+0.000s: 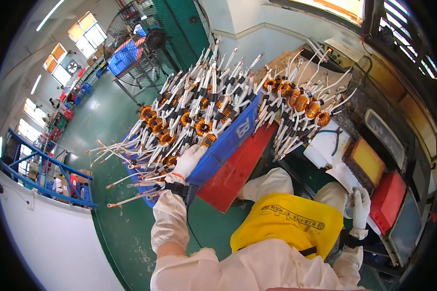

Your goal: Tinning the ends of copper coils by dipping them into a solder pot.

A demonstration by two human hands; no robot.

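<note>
My left hand (188,161), in a white glove, reaches over the near side of a blue crate (228,140). Its fingers are pressed together on the leads of a toroidal coil (209,139) wound with copper wire. Many similar coils, with white leads and black sleeves, are heaped above the crate's rim. At the right, my gloved right hand (360,207) is held up beside a red plastic bin (387,201), its fingers bent together. Whatever they may pinch is too small to tell.
More coils (301,102) lie on the bench at the back right. Pliers (336,140) rest on a white sheet near a yellow-topped block (365,162). A red board (233,169) is beside the crate. A large fan (148,43) stands behind, and a blue rack (48,169) at left.
</note>
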